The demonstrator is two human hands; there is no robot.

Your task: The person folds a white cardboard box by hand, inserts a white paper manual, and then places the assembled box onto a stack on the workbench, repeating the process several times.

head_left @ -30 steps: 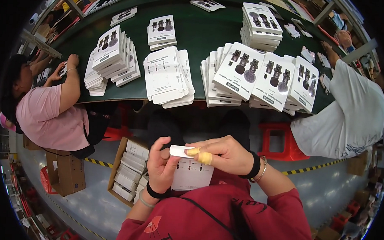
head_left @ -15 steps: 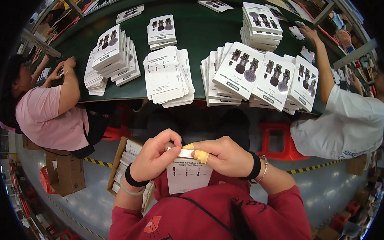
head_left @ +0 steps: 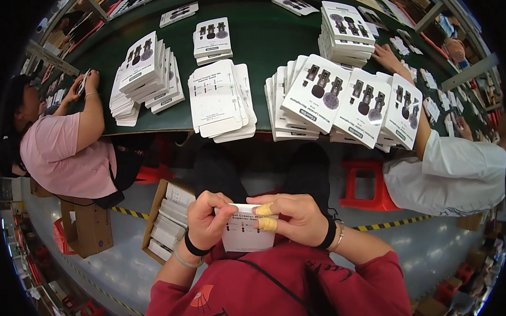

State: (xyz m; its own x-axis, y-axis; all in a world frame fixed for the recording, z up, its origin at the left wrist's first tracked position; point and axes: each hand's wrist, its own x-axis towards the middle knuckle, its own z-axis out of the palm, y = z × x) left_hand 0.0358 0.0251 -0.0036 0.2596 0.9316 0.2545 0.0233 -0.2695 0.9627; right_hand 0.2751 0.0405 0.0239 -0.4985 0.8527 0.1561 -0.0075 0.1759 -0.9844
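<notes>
Close to my chest, both hands grip one white printed card. My left hand pinches its left edge with fingers curled over the top. My right hand holds the right side, two fingers wrapped in yellow tape pressing on the card's face. Black bands sit on both wrists. Ahead of me on the green table stand stacks of white cards and stacks of carded black items.
A person in a pink shirt works at the table to my left. A person in white reaches onto it at the right. An open cardboard box of white packs sits on the floor by my left knee, a red stool to the right.
My left hand rose from under the card to grip its left edge beside my right hand. The person in white reached an arm out over the table.
</notes>
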